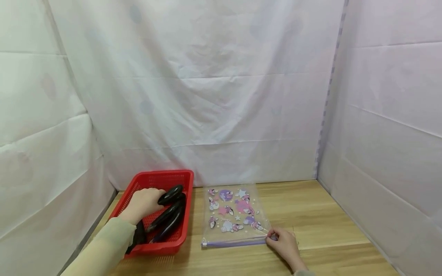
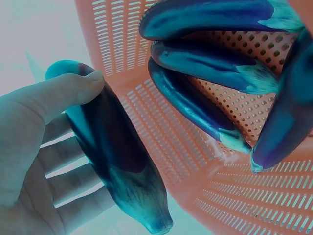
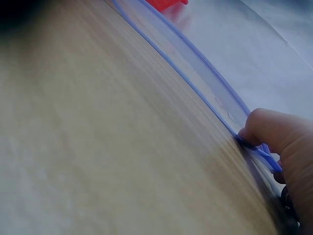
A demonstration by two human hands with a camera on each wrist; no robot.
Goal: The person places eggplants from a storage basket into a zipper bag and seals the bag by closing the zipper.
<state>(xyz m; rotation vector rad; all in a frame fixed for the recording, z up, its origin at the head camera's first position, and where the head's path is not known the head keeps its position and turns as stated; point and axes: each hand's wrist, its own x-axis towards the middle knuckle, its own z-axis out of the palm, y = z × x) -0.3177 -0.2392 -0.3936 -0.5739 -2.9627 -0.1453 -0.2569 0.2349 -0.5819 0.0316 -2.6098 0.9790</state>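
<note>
My left hand [image 1: 146, 203] grips a dark purple eggplant [image 1: 171, 194] above the red basket [image 1: 188, 226]. In the left wrist view the thumb lies across this eggplant [image 2: 117, 142], with the fingers behind it. Several more eggplants [image 2: 210, 66] lie in the basket, their pale stem ends showing. To the right, a clear zip bag [image 1: 215, 224] with pink and purple cartoon prints lies flat on the table. My right hand [image 1: 286, 244] pinches the right end of its purple zip strip [image 1: 238, 243]. In the right wrist view the two purple edges [image 3: 195, 90] of the bag's mouth stand apart.
The wooden table [image 1: 310, 211] carries the basket on the left and the bag in the middle. White cloth [image 1: 214, 115] hangs behind it and along both sides. A white slider [image 1: 204, 243] sits at the zip strip's left end.
</note>
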